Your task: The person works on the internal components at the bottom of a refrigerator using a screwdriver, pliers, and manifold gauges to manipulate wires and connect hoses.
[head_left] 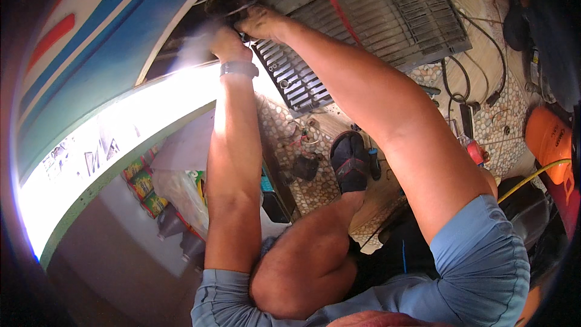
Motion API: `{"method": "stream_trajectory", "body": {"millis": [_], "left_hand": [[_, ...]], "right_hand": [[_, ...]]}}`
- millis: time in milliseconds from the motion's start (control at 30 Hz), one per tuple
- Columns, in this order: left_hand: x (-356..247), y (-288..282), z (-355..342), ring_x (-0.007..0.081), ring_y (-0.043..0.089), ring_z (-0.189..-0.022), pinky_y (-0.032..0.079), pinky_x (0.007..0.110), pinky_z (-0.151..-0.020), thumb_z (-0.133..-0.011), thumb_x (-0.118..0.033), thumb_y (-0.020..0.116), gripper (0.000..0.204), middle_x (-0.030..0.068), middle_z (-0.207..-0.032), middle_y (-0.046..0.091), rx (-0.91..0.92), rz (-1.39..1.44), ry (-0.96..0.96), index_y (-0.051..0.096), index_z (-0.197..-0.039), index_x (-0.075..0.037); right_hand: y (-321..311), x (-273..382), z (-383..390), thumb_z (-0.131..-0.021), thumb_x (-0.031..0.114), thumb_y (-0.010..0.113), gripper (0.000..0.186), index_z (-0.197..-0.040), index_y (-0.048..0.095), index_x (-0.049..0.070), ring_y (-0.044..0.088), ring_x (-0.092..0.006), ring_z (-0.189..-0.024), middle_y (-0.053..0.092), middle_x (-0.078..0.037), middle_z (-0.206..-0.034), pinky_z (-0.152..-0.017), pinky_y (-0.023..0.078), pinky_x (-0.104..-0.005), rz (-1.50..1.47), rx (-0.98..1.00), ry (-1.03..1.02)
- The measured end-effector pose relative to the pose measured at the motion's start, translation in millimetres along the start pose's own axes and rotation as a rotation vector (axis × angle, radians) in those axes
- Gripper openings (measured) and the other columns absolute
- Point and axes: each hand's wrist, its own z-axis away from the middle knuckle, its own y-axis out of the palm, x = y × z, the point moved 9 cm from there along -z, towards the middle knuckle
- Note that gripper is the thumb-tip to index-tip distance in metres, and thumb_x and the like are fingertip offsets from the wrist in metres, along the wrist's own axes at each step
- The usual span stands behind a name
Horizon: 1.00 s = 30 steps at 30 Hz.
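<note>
Both my arms stretch up to the dark opening beside a grey slatted panel (387, 18). My left hand (229, 43), with a dark watch (238, 69) at the wrist, is at the opening's lower edge; glare and blur hide its fingers. Close beside it, my right hand (261, 23) reaches in over the panel's corner with its fingers curled. Between the two hands is a small dark piece, too hidden to name. A red hose or cable (334, 5) crosses the panel.
A white panel with blue stripes (115, 18) curves along the left. Black cables (502, 79) and an orange container (546, 136) lie right on pebble-patterned floor. A screwdriver (374, 158) is beside my sandalled foot (350, 163). Colourful packets (145, 188) sit lower left.
</note>
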Motion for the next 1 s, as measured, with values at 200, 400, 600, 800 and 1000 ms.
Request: {"method": "stream_trajectory", "body": {"millis": [200,400,600,800,1000], "left_hand": [[17,16,-14,0.0248,0.065,-0.093,0.054,0.037,-0.077,-0.092,-0.011,0.041,0.029,0.0138,-0.105,0.067,0.225,-1.37,0.59,0.061,-0.111,0.0],[-16,-26,-22,0.0248,0.065,-0.094,0.054,0.037,-0.077,-0.092,-0.008,0.041,0.028,0.0146,-0.104,0.067,0.085,-0.868,0.775,0.062,-0.108,0.0],[-15,-6,-6,0.028,0.065,-0.095,0.054,0.039,-0.077,-0.091,-0.009,0.044,0.03,0.015,-0.108,0.066,0.175,-0.931,0.647,0.06,-0.114,0.002],[-13,15,8,0.0264,0.062,-0.098,0.051,0.038,-0.084,-0.093,-0.014,0.047,0.031,0.0137,-0.114,0.064,0.146,-0.383,0.468,0.057,-0.116,0.005],[-42,-28,2,0.0245,0.061,-0.099,0.048,0.037,-0.086,-0.095,-0.018,0.048,0.035,0.0136,-0.113,0.064,0.075,-0.487,0.562,0.056,-0.117,0.007]], "right_hand": [[-2,6,5,-0.08,0.017,0.055,0.053,-0.13,0.053,0.0,0.063,-0.0306,-0.1,0.065,-0.023,-0.115,-0.087,0.049,-0.0359,0.003,-0.048,-0.087],[8,38,6,-0.08,0.015,0.054,0.052,-0.13,0.053,-0.001,0.064,-0.0263,-0.096,0.066,-0.021,-0.113,-0.08,0.051,-0.0359,-0.023,0.041,0.027],[-4,25,21,-0.083,0.032,0.061,0.064,-0.136,0.048,0.0,0.062,-0.0297,-0.107,0.061,-0.023,-0.122,-0.088,0.05,-0.0359,0.026,0.132,0.041],[-16,6,13,-0.083,0.032,0.054,0.064,-0.137,0.045,0.0,0.049,-0.0352,-0.127,0.048,-0.027,-0.137,-0.106,0.041,-0.0351,0.019,-0.22,-0.09],[10,52,9,-0.082,0.032,0.059,0.068,-0.141,0.042,0.003,0.047,-0.0341,-0.13,0.047,-0.025,-0.14,-0.106,0.04,-0.0353,0.032,0.12,-0.013]]}}
